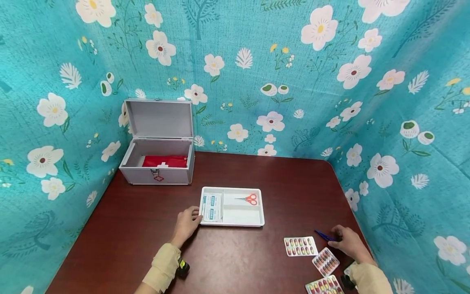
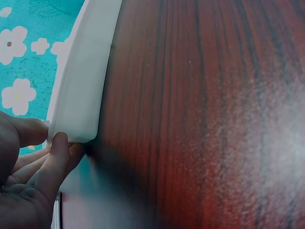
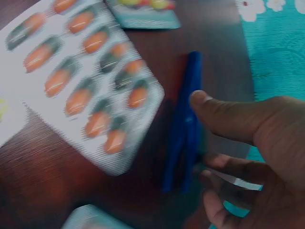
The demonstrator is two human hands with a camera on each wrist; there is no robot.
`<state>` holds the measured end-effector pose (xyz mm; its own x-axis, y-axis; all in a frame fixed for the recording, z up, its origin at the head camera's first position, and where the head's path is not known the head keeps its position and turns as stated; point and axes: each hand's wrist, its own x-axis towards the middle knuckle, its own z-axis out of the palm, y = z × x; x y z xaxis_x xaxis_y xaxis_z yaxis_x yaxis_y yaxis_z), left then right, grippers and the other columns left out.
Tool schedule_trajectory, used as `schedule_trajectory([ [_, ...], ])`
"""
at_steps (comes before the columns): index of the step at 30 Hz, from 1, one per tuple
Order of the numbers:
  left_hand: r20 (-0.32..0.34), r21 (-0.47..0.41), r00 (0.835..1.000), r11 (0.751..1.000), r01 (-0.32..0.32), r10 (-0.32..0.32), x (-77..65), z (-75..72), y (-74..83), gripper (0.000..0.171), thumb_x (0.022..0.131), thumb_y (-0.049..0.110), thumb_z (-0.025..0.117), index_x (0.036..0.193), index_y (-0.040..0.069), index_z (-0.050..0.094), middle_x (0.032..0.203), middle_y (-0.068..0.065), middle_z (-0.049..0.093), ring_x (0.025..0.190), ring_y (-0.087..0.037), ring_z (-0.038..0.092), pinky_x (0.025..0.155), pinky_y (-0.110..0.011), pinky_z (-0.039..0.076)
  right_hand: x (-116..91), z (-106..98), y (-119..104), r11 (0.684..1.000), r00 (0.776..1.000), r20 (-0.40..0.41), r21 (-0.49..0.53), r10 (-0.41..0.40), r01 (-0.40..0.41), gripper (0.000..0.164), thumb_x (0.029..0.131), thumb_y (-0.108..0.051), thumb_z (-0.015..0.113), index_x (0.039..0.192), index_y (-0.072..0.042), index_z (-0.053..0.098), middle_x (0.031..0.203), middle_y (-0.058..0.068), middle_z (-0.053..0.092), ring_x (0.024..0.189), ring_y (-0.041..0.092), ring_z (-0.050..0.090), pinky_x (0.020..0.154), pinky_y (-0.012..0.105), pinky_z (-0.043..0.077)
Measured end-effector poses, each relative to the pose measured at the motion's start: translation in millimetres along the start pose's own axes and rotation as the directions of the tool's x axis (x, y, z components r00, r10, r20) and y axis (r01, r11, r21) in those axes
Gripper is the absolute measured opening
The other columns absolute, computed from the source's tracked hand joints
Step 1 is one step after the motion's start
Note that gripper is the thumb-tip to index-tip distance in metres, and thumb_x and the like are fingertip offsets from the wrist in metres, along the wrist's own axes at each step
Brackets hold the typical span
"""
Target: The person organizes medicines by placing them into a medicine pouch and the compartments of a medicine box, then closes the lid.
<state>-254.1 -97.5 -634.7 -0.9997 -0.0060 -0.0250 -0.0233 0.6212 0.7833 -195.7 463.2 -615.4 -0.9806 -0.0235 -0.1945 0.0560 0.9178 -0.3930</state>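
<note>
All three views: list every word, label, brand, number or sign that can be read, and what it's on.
No words or numbers are legible.
Red cross sign: box front.
White cross sign: red pouch.
Blue print, too small to read: packets in the tray.
Faint marks, too blurred to read: upper pill pack, right wrist view.

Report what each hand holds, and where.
Left hand: white tray, pinched at its near-left corner. Right hand: at the blue tweezers; can't tell if held.

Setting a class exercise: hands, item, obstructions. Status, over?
Left hand grips white tray. Right hand at blue tweezers, grip unclear. Capsule packs lie close by.
</note>
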Motion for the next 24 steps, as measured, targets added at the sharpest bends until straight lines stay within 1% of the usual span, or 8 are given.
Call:
schedule_trajectory([
  [3,-0.009,-0.003,1.000,1.000,-0.005,0.005,0.5,0.1,0.7,0.030,0.088,0.007,0.072,0.114,-0.006,0.067,0.105,-0.023,0.074,0.096,-0.032,0.074,0.082,-0.040,0.062,-3.5,6.5,4.4,0.999,1.000,0.004,-0.035,0.025,-0.025,0.043,0.076,-0.015,0.084,0.107,0.005,0.064,0.097,0.018,0.065,0.090,0.035,0.063,0.073,0.050,0.054],
  [8,0.003,0.005,1.000,1.000,0.012,-0.012,-0.6,-0.2,2.5,0.030,0.089,0.007,0.071,0.116,-0.006,0.067,0.106,-0.022,0.074,0.097,-0.031,0.074,0.084,-0.040,0.062,-4.2,10.6,3.3,0.994,0.995,-0.016,-0.047,0.093,-0.094,0.028,0.077,-0.011,0.083,0.098,-0.002,0.067,0.089,0.013,0.068,0.081,0.029,0.065,0.065,0.047,0.054],
  [11,0.010,0.011,1.000,1.000,0.014,-0.014,-1.9,-0.5,3.0,0.030,0.089,0.007,0.071,0.115,-0.006,0.066,0.106,-0.022,0.074,0.097,-0.031,0.074,0.084,-0.040,0.062,-5.0,12.3,1.6,0.990,0.991,-0.023,-0.040,0.133,-0.134,0.021,0.078,-0.010,0.081,0.094,-0.005,0.067,0.080,0.007,0.066,0.072,0.022,0.061,0.058,0.042,0.049],
  [14,0.012,0.010,1.000,1.000,0.009,-0.009,-2.3,-1.0,3.2,0.030,0.088,0.006,0.071,0.115,-0.007,0.066,0.106,-0.023,0.074,0.096,-0.032,0.074,0.084,-0.041,0.062,-4.9,13.7,-0.2,0.988,0.988,-0.042,-0.037,0.146,-0.148,0.017,0.080,-0.008,0.079,0.092,-0.004,0.067,0.074,0.004,0.063,0.066,0.018,0.057,0.055,0.039,0.046],
  [17,0.012,0.007,1.000,1.000,0.008,-0.008,-2.5,-2.1,3.9,0.031,0.088,0.006,0.071,0.115,-0.007,0.066,0.105,-0.023,0.074,0.096,-0.032,0.074,0.083,-0.041,0.062,-4.2,14.4,-3.6,0.989,0.986,-0.084,-0.029,0.145,-0.148,0.014,0.082,-0.007,0.077,0.091,-0.003,0.068,0.073,0.004,0.063,0.064,0.018,0.057,0.054,0.040,0.046],
  [20,0.013,0.002,1.000,1.000,0.009,-0.009,-2.5,-2.5,4.5,0.031,0.088,0.006,0.071,0.116,-0.007,0.066,0.106,-0.023,0.074,0.096,-0.032,0.074,0.083,-0.041,0.062,-2.6,14.2,-8.5,0.989,0.979,-0.144,-0.013,0.146,-0.149,0.011,0.082,-0.007,0.076,0.089,-0.003,0.069,0.074,0.007,0.065,0.065,0.021,0.058,0.054,0.042,0.047],
  [24,0.005,-0.008,1.000,1.000,-0.004,0.004,-1.1,-2.0,2.7,0.030,0.088,0.006,0.071,0.115,-0.007,0.067,0.105,-0.023,0.074,0.096,-0.032,0.074,0.083,-0.041,0.062,1.6,13.1,-18.2,0.993,0.969,-0.221,-0.007,0.112,-0.117,0.011,0.081,-0.006,0.077,0.087,-0.003,0.069,0.077,0.013,0.068,0.068,0.026,0.062,0.058,0.048,0.050],
])
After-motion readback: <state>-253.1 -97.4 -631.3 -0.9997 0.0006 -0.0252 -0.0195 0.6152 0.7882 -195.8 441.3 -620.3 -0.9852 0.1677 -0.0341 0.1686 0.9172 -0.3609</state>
